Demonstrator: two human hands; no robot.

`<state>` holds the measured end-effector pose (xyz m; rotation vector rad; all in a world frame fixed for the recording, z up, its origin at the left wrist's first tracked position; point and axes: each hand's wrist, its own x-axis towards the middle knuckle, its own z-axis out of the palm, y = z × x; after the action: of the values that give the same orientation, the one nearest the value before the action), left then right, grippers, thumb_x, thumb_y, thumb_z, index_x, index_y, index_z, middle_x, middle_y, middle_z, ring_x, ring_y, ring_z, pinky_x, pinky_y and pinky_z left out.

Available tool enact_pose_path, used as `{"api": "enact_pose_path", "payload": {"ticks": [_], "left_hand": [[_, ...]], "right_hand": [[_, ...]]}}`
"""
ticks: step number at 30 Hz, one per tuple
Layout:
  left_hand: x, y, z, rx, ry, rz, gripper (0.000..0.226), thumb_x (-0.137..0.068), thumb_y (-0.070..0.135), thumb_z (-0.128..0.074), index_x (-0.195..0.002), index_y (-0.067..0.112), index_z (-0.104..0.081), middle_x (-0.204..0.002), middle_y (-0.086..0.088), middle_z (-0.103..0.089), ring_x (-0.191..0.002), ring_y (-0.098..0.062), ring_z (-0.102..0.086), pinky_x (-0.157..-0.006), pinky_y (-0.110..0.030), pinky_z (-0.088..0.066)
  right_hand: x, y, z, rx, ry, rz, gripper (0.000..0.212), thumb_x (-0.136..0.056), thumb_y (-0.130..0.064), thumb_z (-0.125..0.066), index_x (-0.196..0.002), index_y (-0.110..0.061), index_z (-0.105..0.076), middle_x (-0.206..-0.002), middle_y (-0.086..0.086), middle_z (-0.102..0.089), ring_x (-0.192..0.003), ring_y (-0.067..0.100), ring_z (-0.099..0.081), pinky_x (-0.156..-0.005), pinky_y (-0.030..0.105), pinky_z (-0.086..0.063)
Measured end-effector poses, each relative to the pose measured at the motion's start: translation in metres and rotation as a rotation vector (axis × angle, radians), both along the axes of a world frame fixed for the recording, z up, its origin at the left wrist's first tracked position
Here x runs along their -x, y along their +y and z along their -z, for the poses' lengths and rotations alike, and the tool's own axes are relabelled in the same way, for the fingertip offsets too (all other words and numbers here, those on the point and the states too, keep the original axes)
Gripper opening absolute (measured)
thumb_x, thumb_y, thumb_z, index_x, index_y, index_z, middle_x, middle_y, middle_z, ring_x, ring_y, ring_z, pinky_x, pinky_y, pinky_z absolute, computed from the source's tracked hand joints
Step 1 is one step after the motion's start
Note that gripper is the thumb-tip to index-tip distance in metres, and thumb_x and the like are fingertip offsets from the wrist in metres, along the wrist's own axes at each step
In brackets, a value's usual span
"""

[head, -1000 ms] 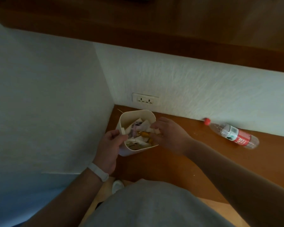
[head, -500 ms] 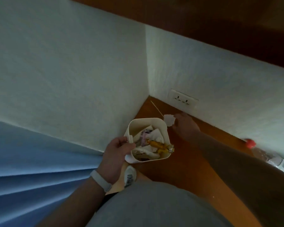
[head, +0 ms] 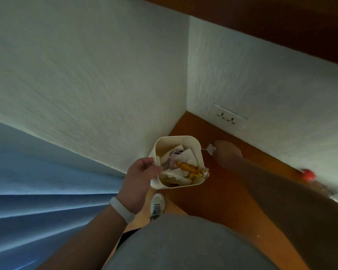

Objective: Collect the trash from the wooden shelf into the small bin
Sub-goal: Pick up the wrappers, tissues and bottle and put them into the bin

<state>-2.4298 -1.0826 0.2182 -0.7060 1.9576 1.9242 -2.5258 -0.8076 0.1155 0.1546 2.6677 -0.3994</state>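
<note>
left hand wrapped around the near-left rim of the small bin, thumb over the edge, holding it up beside the wooden shelf; white wristband on that wrist. bin sits between the two hands, mouth open to the camera, already holding crumpled white paper, a purple-marked wrapper and a gold foil wrapper whose end pokes over the rim on the right-hand side. right hand just beyond the bin's far right corner, low over the shelf, fingers closed in a pinch on a small white scrap; a thin stick shows between the scrap and the bin rim, cannot tell whether it is attached to the scrap. scrap is outside the bin, just beside its rim, not touching it as far as visible. further out past the right forearm, a clear bottle with red cap lies on the shelf against the wall, mostly blurred. wall socket on the white wall beyond the right hand. below the left hand, a white shoe on the floor; grey shirt fills the bottom of the view
</note>
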Motion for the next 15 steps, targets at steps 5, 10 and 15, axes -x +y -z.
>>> {"api": "enact_pose_path", "payload": {"ticks": [5,10,15], "left_hand": [[0.013,0.004,0.009,-0.046,-0.021,0.042,0.025,-0.084,0.006,-0.071,-0.109,0.004,-0.068,-0.109,-0.031,-0.069,-0.101,-0.041,-0.067,-0.089,-0.051,-0.054],[0.028,0.02,0.012,-0.086,-0.042,0.123,0.052,-0.064,0.024,-0.077,-0.111,0.005,-0.067,-0.113,-0.03,-0.068,-0.107,-0.045,-0.066,-0.097,-0.061,-0.051],[0.042,0.032,0.023,-0.133,-0.059,0.223,0.042,-0.079,0.013,-0.074,-0.119,0.005,-0.063,-0.117,-0.025,-0.069,-0.103,-0.035,-0.069,-0.083,-0.043,-0.056]], "right_hand": [[-0.028,0.017,-0.018,0.078,0.048,0.14,0.014,-0.093,-0.023,-0.052,-0.101,-0.017,-0.062,-0.094,0.003,-0.062,-0.082,0.02,-0.06,-0.065,0.035,-0.051],[-0.056,0.031,-0.044,0.168,0.207,0.341,0.013,-0.093,-0.028,-0.052,-0.087,-0.02,-0.061,-0.075,-0.004,-0.06,-0.061,0.012,-0.058,-0.05,0.031,-0.049],[-0.079,0.052,-0.084,0.176,0.411,0.423,0.008,-0.091,-0.024,-0.06,-0.084,-0.026,-0.058,-0.076,-0.011,-0.058,-0.063,0.006,-0.056,-0.051,0.022,-0.038]]}}
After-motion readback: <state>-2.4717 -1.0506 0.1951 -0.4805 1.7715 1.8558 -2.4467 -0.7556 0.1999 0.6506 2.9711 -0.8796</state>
